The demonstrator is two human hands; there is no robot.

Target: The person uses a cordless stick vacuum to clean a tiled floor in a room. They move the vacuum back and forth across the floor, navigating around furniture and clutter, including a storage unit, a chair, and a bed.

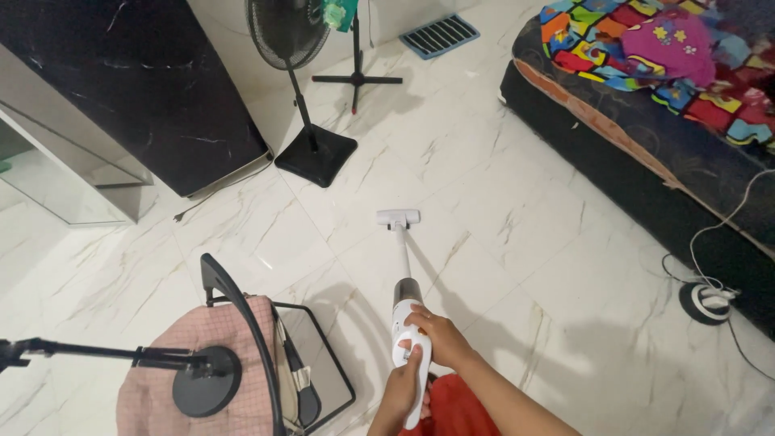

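Both hands gripping one white stick vacuum (406,323): right hand (433,333) fingers wrapping over body, left hand (406,379) fingers clamping handle below. Nozzle head (397,217) resting on marble floor (525,242), open tiles lying ahead and rightward. Bordering edges: one standing fan (300,81) ahead-left, one dark mattress (646,161) right, one chair (242,347) crowding left.

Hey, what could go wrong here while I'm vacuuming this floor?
Pushed further ahead, the vacuum head could knock the fan base or snag the loose black cord beside it. Off to the right, the white cable trailing over the floor might get pulled in. Both hands grip the handle, so neither is free to clear it.
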